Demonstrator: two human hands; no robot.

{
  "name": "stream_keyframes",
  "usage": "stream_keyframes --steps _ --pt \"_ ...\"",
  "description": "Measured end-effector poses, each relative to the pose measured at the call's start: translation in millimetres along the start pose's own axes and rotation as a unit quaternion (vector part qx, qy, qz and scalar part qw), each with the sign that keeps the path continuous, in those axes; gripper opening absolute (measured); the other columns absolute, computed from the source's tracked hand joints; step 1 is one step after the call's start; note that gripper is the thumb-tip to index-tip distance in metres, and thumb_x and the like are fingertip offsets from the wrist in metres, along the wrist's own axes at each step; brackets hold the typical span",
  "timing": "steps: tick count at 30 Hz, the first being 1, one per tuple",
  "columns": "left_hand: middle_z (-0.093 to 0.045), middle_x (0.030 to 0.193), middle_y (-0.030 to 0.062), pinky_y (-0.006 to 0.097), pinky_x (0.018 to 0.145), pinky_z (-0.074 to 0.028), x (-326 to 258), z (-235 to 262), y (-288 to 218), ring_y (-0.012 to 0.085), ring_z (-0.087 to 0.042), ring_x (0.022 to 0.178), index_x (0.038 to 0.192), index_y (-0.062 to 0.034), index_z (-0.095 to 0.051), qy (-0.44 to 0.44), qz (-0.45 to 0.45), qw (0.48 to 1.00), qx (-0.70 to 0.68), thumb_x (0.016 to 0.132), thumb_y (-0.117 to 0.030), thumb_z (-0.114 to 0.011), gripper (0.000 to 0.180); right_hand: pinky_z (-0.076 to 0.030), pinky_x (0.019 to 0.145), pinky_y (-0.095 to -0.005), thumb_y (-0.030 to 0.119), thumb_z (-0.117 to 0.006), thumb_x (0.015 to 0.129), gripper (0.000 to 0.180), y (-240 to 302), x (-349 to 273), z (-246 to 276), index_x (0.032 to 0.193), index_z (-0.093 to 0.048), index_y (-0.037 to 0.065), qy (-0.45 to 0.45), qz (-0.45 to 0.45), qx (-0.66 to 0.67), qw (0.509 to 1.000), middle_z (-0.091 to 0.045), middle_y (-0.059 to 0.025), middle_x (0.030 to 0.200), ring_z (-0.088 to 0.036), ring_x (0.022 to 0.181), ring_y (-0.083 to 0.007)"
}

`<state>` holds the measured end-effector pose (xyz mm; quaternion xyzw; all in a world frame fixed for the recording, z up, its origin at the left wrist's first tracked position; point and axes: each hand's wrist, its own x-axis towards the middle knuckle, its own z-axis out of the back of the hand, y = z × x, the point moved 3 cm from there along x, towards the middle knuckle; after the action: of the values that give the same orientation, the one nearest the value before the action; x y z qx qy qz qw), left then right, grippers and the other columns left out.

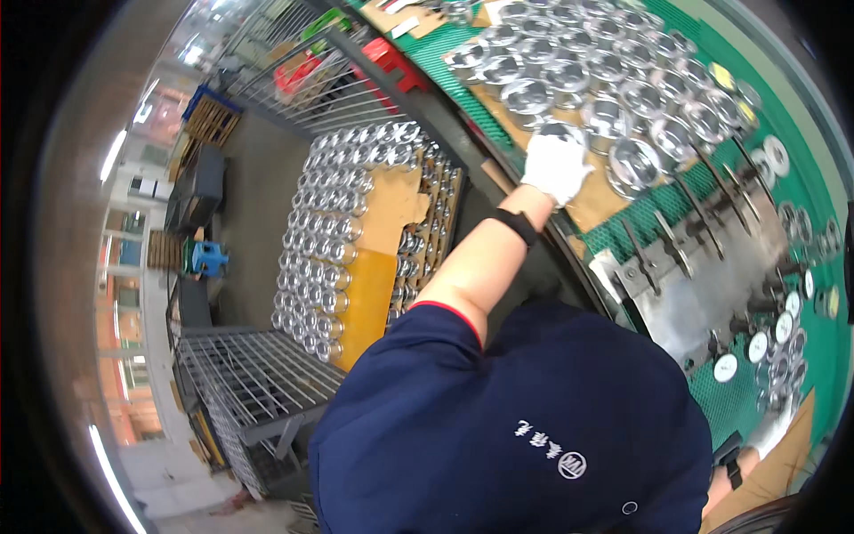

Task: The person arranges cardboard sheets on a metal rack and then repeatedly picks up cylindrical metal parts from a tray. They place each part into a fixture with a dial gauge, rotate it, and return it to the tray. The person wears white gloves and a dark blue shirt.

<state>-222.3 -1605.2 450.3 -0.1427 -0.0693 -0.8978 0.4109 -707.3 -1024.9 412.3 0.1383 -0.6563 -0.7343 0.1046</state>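
Observation:
My left hand [556,167], in a white glove, reaches out to the far side of the bench. Its fingers curl round the rim of a shiny cylindrical metal part [562,131], which looks like a piston. Many similar metal parts [634,164] stand close together around it on brown cardboard [594,210]. At the lower right, my right hand [776,429], also in a white glove, is partly seen beside a small group of metal parts [783,369]. Its fingers are too small and unclear to read.
A metal stand with rods [703,267] and several white round dial gauges [757,347] sits on the green bench mat [729,405]. To the left, a grey wire-mesh cart [267,374] holds rows of metal parts [311,249]. A red plastic stool [389,71] stands beyond.

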Motion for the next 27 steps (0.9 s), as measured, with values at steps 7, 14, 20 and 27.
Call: stream_keyframes --steps 7,14,20,27 --pt "-0.068 0.098 0.0172 0.046 0.086 -0.05 -6.7 4.0 9.1 0.035 -0.065 0.096 0.098 -0.0026 -0.07 -0.007 0.005 0.999 -0.039 0.078 -0.038 -0.075 0.041 -0.045 0.105 -0.0397 0.027 -0.05 0.104 0.051 105.0 -35.5 -142.9 0.15 -0.045 0.008 0.061 0.057 -0.105 0.991 -0.052 -0.0155 0.141 -0.053 0.126 -0.0279" --pt "-0.071 0.097 0.0159 0.044 0.087 -0.047 -9.7 2.0 15.1 0.0332 -0.066 0.096 0.098 -0.0036 -0.073 0.044 -0.003 0.998 -0.036 0.08 -0.031 -0.073 0.032 -0.047 0.096 -0.0402 0.033 -0.057 0.101 0.053 148.8 -28.9 -224.4 0.147 -0.048 0.01 0.118 0.006 0.004 0.993 -0.057 -0.01 0.133 -0.055 0.111 -0.0231" --pt "-0.07 0.098 0.017 0.047 0.09 -0.046 -13.1 2.1 17.0 0.0344 -0.065 0.097 0.1 -0.003 -0.072 0.042 -0.003 0.998 -0.046 0.08 -0.027 -0.072 0.031 -0.042 0.099 -0.0357 0.029 -0.055 0.102 0.046 149.9 -14.4 -245.7 0.142 -0.052 0.006 0.187 0.033 0.027 0.981 -0.06 -0.0079 0.132 -0.054 0.106 -0.0183" --pt "-0.071 0.103 0.0181 0.048 0.093 -0.045 -10.5 0.3 16.9 0.0345 -0.066 0.101 0.104 -0.0026 -0.072 0.078 0.002 0.995 -0.058 0.083 -0.028 -0.071 0.033 -0.045 0.094 -0.0333 0.028 -0.052 0.103 0.042 149.8 -17.0 -247.7 0.139 -0.054 0.006 0.213 0.035 0.027 0.976 -0.06 -0.0067 0.132 -0.055 0.103 -0.0175"
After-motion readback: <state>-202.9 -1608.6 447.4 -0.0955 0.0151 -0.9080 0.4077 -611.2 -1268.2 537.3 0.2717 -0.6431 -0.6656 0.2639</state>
